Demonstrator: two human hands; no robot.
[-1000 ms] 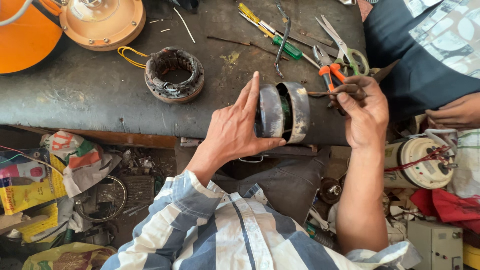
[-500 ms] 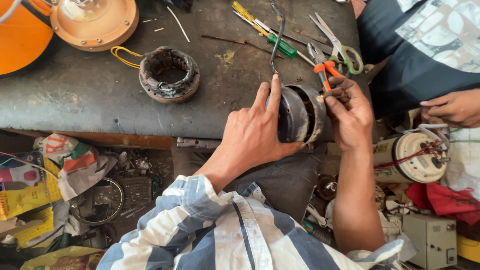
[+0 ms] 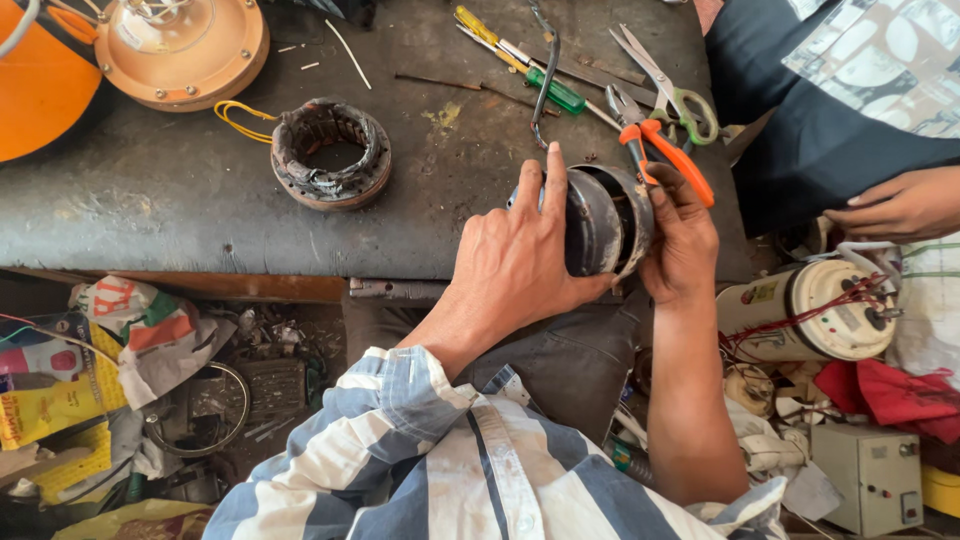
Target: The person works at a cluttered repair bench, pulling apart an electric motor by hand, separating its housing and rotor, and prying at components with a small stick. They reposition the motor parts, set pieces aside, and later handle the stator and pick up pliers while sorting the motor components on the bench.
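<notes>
Since a second ago the left hand (image 3: 520,255) has closed over the round metal motor housing (image 3: 598,220), where earlier its palm lay flat beside the drum, and the housing now sits turned more on edge, its open mouth facing the right hand (image 3: 685,240). It rests at the front edge of the dark worktop (image 3: 180,200), held between both hands. The left fingers (image 3: 553,185) wrap over the top of the steel shell with the thumb under it; the right fingers curl against the rim of the open end, clenched on it as far as I can tell.

By its look the housing is rigid sheet steel, fairly heavy for its size and dull rather than slick (grime on it probably helps the grip). It will not give under pressure, so the sound hold is across the outer wall, palm on the curve. The open rim looks thin and may be sharp.

Near it lie orange-handled pliers (image 3: 665,145), scissors (image 3: 665,85) and a green-handled screwdriver (image 3: 530,75). A wound stator ring (image 3: 330,155) sits well apart to the left. Another person's hand (image 3: 900,205) rests at the right.
</notes>
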